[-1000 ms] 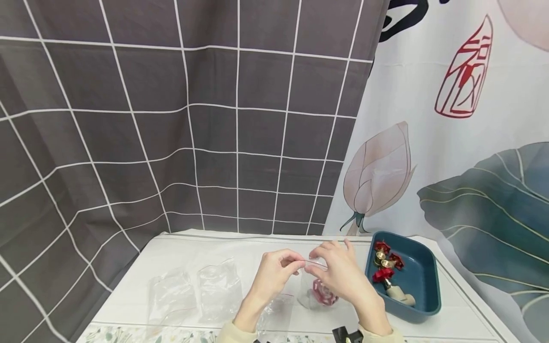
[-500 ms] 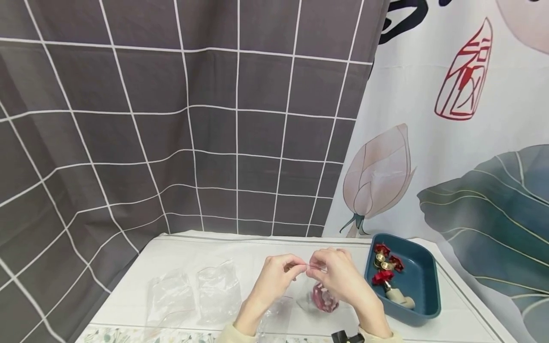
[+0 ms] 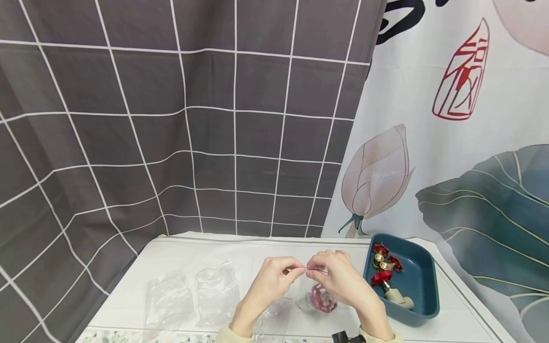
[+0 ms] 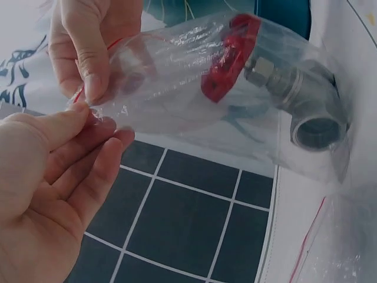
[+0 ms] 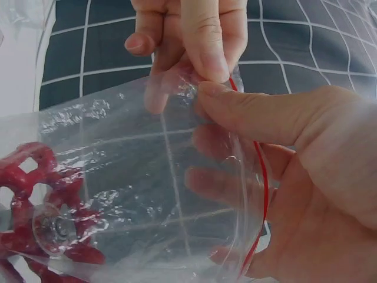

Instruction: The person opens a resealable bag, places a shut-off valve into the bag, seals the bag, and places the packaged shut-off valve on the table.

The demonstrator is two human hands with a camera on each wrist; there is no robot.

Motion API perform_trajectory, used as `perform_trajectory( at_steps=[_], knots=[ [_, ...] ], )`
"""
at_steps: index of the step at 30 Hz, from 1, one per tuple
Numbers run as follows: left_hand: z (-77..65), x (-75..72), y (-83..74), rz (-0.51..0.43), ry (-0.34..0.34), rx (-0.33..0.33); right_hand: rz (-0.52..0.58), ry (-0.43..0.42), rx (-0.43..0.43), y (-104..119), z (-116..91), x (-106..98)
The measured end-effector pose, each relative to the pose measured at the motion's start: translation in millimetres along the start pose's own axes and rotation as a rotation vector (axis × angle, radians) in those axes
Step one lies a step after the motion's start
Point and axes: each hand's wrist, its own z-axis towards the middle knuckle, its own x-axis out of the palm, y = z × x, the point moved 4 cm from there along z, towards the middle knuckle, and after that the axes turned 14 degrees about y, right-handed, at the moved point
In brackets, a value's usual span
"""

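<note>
A clear zip bag (image 4: 177, 88) with a red strip along its mouth hangs between my hands. Inside it is a valve (image 4: 294, 94) with a red handwheel (image 4: 232, 59) and a grey threaded body. My left hand (image 3: 274, 281) pinches one corner of the bag's mouth between thumb and fingers. Close beside it, my right hand (image 3: 340, 281) pinches the same edge, its thumb (image 5: 253, 112) on the near face and several fingers behind the film. The fingertips of both hands nearly meet on the red strip.
To the right stands a blue bin (image 3: 422, 286) holding several valves with red handwheels (image 3: 381, 277). Clear plastic bags (image 3: 169, 300) lie on the white table (image 3: 253, 245) at left, and another bag (image 4: 336, 247) lies nearer. A grey checked curtain (image 3: 214, 133) hangs behind.
My right hand's fingers have come down and in toward the left hand, from a wider spread to a pinch on the bag's edge. The left hand has barely moved.
</note>
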Motion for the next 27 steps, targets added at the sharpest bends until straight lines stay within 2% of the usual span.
perform_trajectory(
  at_steps=[7,11,13,17,22,27],
  knots=[
    [0.3,0.0,-0.2,-0.066,-0.03,0.019,-0.013,-0.086,-0.067,4.6,0.2,-3.5],
    [2.2,0.2,-1.4,-0.066,-0.032,0.018,-0.022,-0.131,-0.107,5.2,0.6,-4.7],
    [2.3,0.6,-1.6,-0.06,-0.038,0.008,-0.027,-0.127,-0.09,4.7,0.5,-3.9],
    [0.3,3.3,0.0,-0.116,-0.062,-0.016,-0.036,-0.091,-0.039,3.4,-1.5,-2.0],
    [1.2,6.6,-3.2,-0.163,-0.091,-0.004,-0.003,-0.095,-0.118,5.1,-4.0,-8.6],
    [5.3,7.8,-10.1,-0.178,-0.078,0.015,0.035,-0.092,-0.171,6.9,-8.1,-16.3]
  ],
)
